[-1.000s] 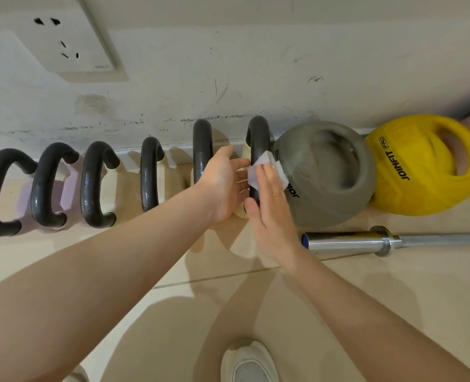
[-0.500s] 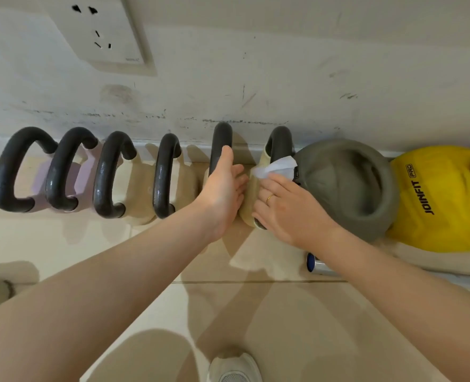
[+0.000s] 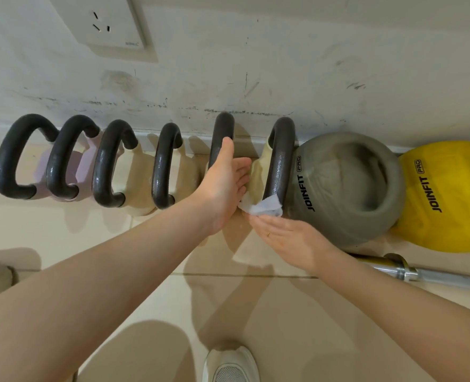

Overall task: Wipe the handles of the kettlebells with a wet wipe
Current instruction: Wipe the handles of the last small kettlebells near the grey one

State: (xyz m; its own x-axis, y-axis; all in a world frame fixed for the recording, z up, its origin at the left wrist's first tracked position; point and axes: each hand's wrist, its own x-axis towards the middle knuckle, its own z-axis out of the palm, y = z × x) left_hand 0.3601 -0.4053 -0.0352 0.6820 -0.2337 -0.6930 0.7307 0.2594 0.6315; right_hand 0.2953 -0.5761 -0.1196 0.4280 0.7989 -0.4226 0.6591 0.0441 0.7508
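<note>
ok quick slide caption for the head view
Right hand presses a wet wipe to the sixth kettlebell handle's near end; left hand rests alongside.

Right hand (image 3: pixel 289 238) presses the wet wipe (image 3: pixel 264 208) against the near end of the sixth kettlebell handle (image 3: pixel 279 161). Left hand (image 3: pixel 225 186) rests flat on the fifth kettlebell handle (image 3: pixel 221 133), thumb along it. Grey ball (image 3: pixel 349 186) sits just right.

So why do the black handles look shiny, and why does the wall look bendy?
In the head view, light glints off the sixth kettlebell handle above the wet wipe; the wide-angle lens curves the wall; both arms throw soft shadows on the floor; the left hand and right hand look sharp, not blurred.
</note>
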